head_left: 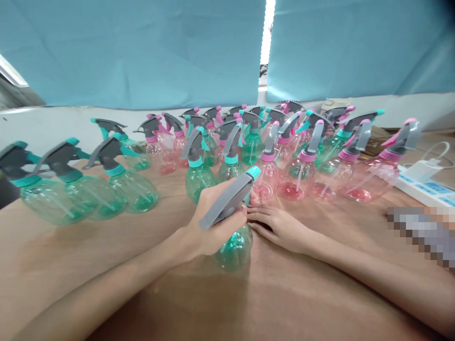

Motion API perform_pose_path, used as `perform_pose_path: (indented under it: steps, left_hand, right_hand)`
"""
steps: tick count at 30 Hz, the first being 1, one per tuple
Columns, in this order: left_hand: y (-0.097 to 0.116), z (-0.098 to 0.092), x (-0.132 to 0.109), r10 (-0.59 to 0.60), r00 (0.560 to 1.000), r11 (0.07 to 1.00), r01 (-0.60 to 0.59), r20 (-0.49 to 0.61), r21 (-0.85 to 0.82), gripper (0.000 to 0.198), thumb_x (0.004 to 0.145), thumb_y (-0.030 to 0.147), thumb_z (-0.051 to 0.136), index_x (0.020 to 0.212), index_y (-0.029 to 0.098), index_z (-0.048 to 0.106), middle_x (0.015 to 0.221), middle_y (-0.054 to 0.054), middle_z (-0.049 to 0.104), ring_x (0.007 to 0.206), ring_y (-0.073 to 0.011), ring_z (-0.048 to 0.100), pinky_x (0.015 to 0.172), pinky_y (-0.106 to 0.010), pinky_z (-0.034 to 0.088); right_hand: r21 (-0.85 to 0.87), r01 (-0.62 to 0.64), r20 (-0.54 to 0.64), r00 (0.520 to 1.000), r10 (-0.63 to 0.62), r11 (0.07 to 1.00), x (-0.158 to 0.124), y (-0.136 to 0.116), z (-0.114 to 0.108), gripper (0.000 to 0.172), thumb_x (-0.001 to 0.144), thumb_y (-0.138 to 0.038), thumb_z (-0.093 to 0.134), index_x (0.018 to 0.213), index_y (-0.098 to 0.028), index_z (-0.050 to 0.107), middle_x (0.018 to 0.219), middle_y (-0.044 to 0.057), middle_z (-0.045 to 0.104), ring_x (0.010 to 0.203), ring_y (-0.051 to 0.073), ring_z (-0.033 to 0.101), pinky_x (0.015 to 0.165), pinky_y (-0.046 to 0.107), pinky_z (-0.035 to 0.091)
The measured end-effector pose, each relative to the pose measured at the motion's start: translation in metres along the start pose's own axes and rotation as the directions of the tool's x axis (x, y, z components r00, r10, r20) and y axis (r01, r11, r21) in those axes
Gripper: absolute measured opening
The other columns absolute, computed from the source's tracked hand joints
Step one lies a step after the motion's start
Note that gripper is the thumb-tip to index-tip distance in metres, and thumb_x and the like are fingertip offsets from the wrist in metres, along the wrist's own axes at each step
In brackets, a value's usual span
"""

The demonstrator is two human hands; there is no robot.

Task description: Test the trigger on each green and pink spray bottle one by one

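Observation:
A green, see-through spray bottle (234, 251) with a grey trigger head and turquoise nozzle is in front of me. My left hand (209, 237) is closed around its neck, just under the grey head. From the right, my right hand (282, 227) lies palm down, low by the table, its fingers stretched out towards the bottle. Its fingertips meet the neck area beside my left fingers; whether they press on the bottle is hard to see. Close behind stand two green spray bottles (199, 182) and a pink spray bottle (265, 182).
Several green spray bottles (137, 192) stand at the left of the wooden table (170, 303). More pink and green ones crowd the back and right, including a pink bottle (373, 177). A white power strip (426, 187) lies at the right. Blue curtain (159, 52) hangs behind.

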State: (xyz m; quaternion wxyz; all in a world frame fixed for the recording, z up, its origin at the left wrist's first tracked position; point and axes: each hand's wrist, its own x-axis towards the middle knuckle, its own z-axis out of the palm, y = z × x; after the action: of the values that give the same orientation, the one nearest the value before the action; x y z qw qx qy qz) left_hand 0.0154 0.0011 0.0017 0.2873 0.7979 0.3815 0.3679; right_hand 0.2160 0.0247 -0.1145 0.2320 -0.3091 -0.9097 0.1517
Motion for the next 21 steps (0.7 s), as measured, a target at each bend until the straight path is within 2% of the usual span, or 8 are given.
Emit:
perform_pose_path:
  steps: [6, 16, 21]
  left_hand:
    - [0.0034, -0.0015, 0.0016, 0.047, 0.998, 0.998, -0.045, 0.048, -0.036, 0.009, 0.072, 0.016, 0.049, 0.078, 0.020, 0.054, 0.059, 0.005, 0.045, 0.047, -0.0096, 0.040, 0.045, -0.024, 0.035]
    - [-0.0038, 0.0047, -0.0005, -0.014, 1.000, 1.000, 0.013, 0.017, 0.016, 0.003, 0.077, 0.025, 0.048, 0.078, 0.023, 0.049, 0.069, 0.003, 0.054, 0.066, -0.0169, 0.057, 0.059, -0.029, 0.046]
    - [-0.0026, 0.0046, -0.0003, -0.026, 0.999, 0.999, 0.025, 0.028, 0.028, 0.012, 0.080, 0.025, 0.047, 0.090, 0.022, 0.053, 0.074, 0.001, 0.059, 0.074, -0.0186, 0.060, 0.061, -0.030, 0.046]
  right_hand:
    - [0.005, -0.023, 0.005, 1.000, 0.023, 1.000, 0.0004, -0.0014, -0.0013, 0.033, 0.097, -0.022, 0.043, 0.126, -0.020, 0.059, 0.131, 0.008, 0.061, 0.126, 0.023, 0.051, 0.107, 0.045, 0.041]
    - [-0.012, 0.004, -0.029, 1.000, -0.005, 1.000, -0.0007, -0.0016, 0.0003, 0.032, 0.097, -0.023, 0.044, 0.124, -0.019, 0.060, 0.129, 0.009, 0.062, 0.125, 0.025, 0.052, 0.105, 0.046, 0.043]
    - [-0.016, 0.015, -0.032, 0.999, -0.015, 1.000, -0.0006, -0.0017, 0.0003, 0.032, 0.096, -0.022, 0.045, 0.123, -0.018, 0.061, 0.128, 0.009, 0.063, 0.125, 0.025, 0.052, 0.105, 0.045, 0.043]
